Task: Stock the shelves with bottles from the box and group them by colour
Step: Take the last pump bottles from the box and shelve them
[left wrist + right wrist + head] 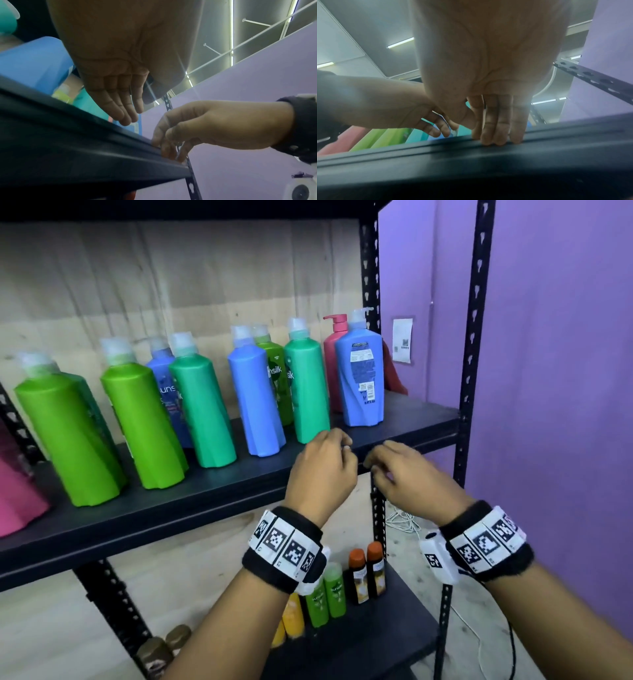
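On the black shelf [205, 501] stand large bottles in mixed order: two lime green ones [68, 440], a teal one [202, 409], a blue one [255, 398], another teal [308, 388], and a labelled blue one [359, 378] in front of a pink pump bottle [334, 347]. Pink bottles [17, 491] show at far left. My left hand [342, 445] hovers over the shelf's front edge, fingers relaxed, holding nothing [126, 119]. My right hand [375, 465] is empty too; its fingertips [496, 140] rest on the front lip of the shelf. No box is in view.
A lower shelf [394, 628] carries small green [325, 594], orange-capped [366, 573] and yellow [291, 618] bottles. A black slotted upright [474, 337] stands at the right against a purple wall [565, 371]. A white cable [404, 522] lies on the floor.
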Tool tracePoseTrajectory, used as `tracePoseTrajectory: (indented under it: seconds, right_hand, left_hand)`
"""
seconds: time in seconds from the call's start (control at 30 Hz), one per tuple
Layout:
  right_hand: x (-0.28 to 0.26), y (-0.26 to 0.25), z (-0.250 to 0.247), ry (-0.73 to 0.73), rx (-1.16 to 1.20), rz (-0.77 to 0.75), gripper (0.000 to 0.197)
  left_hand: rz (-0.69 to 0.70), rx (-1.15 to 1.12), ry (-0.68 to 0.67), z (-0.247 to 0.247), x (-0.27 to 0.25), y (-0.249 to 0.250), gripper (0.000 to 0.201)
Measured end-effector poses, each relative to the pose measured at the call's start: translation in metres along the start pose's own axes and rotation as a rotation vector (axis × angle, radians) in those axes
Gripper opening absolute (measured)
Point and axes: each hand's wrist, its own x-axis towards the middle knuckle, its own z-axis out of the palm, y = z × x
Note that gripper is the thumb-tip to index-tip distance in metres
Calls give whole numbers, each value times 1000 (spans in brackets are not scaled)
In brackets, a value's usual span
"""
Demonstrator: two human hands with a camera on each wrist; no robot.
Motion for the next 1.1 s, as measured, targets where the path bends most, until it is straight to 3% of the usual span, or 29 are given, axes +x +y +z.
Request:
tracePoseTrajectory:
  seconds: [0.1, 0.23, 0.8, 1.1]
  right_hand:
    - [-16, 0, 27, -116, 0, 36, 20]
    - [-32, 0, 65, -262, 13, 83, 23]
    - [-141, -20, 248, -973, 103, 168, 20]
    - [-227, -33, 303, -1255, 90, 228, 24]
  left_hand:
    - [-25, 11, -64, 14, -25, -13, 8]
    - [-124, 97, -204, 42, -57, -44, 15]
    - [-684, 195, -760, 127, -243, -179, 38]
    - [-958, 202, -989, 144, -355, -198, 41]
